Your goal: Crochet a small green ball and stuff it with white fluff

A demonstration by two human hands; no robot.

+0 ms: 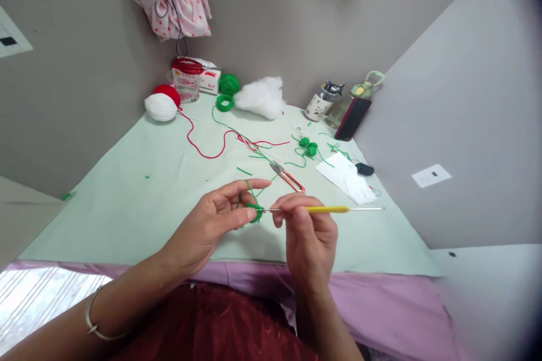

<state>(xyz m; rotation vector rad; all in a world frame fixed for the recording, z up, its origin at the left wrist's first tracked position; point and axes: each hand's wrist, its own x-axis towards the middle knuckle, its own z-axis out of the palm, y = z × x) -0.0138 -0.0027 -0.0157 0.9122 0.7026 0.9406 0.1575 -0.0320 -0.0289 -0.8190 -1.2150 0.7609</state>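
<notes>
My left hand (pixel 214 221) pinches a small green crochet piece (pixel 256 212) between thumb and fingers, with green yarn (pixel 249 185) looped over the raised index finger. My right hand (pixel 305 231) grips a crochet hook with a yellow handle (pixel 326 209); its metal tip meets the green piece. Both hands hover over the pale green table (pixel 127 203), close to its near edge. The green yarn runs back across the table toward green yarn balls (pixel 228 84).
Orange-handled snips (pixel 288 176) lie just beyond my hands. Small green crochet pieces (pixel 308 146), white paper (pixel 345 177), a red strand (pixel 203 149), white and red yarn balls (pixel 163 104), stuffing (pixel 260 97), a jar (pixel 322 102), a bottle and a phone (pixel 351 118) sit farther back.
</notes>
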